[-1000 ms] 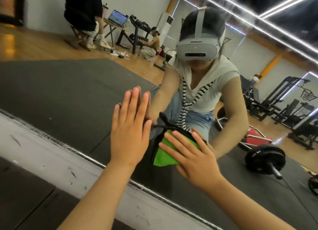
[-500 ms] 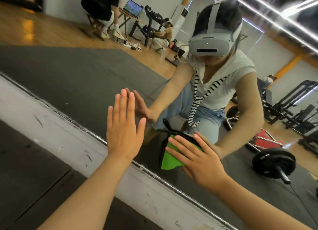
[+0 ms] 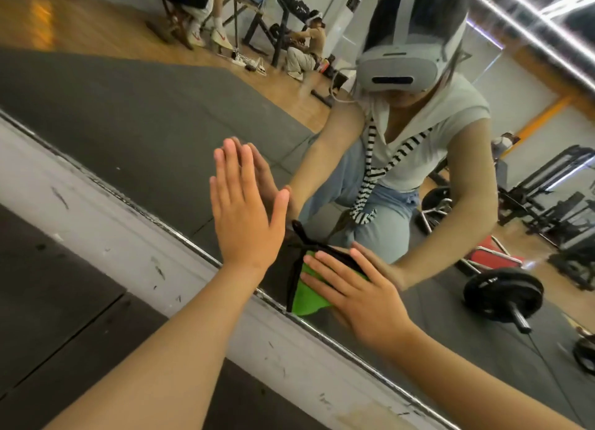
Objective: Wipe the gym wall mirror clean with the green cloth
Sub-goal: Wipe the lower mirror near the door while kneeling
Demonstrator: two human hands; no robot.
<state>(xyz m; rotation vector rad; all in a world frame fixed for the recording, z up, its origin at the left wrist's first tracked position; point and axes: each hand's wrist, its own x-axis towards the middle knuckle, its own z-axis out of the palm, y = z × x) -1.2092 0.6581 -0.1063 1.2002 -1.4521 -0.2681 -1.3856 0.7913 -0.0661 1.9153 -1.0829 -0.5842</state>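
Cloth (image 3: 310, 302) green, black-edged, pressed on glossy mirror (image 3: 145, 123) by right hand (image 3: 370, 304), fingers (image 3: 368, 267) straight; left hand (image 3: 244, 223) flat.

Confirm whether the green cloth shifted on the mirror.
Yes. Under the right hand, the green cloth has slid down to the mirror's bottom edge, which it earlier sat clear of.

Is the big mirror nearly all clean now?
No finished patch shows on the mirror. Right now the right hand presses the green cloth flat near its bottom edge, and the left hand leans flat beside it. The wide area above probably awaits wiping.
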